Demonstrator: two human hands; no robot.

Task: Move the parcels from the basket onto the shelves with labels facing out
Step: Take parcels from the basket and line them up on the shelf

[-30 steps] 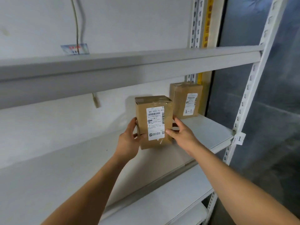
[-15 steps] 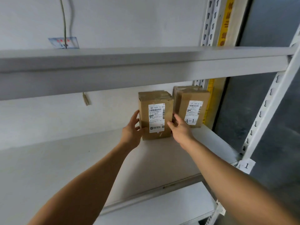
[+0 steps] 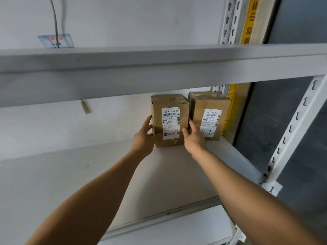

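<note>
Both hands had carried the brown parcel [image 3: 169,121] deeper into the shelf and to the right since a second before. Back then it was up in the air near the front. Now its bottom sat on the middle shelf [image 3: 228,156], far back by the white wall [image 3: 53,131]. It stood just beside the other parcel [image 3: 210,117], the one marked A-1. I could not tell if the two boxes touched.

The left hand [image 3: 144,138] held the left side of the parcel, with its fingers flat against the cardboard and its thumb at the front corner. The right hand [image 3: 193,137] held the right side, with its fingers tucked into the thin gap between the two boxes.

The white label [image 3: 170,123] on the parcel faced out to the front, and so did the label on the A-1 parcel. So this parcel looked almost done. I think the hands only needed to let go and slide back out.

The gap on the right was tight, so pulling the right fingers out too fast could tip or turn a box. The upper shelf [image 3: 159,75] hung low over the box tops, so there was not much room to lift. To the left, the shelf had lots of open room for more parcels. The basket was not in the picture.
</note>
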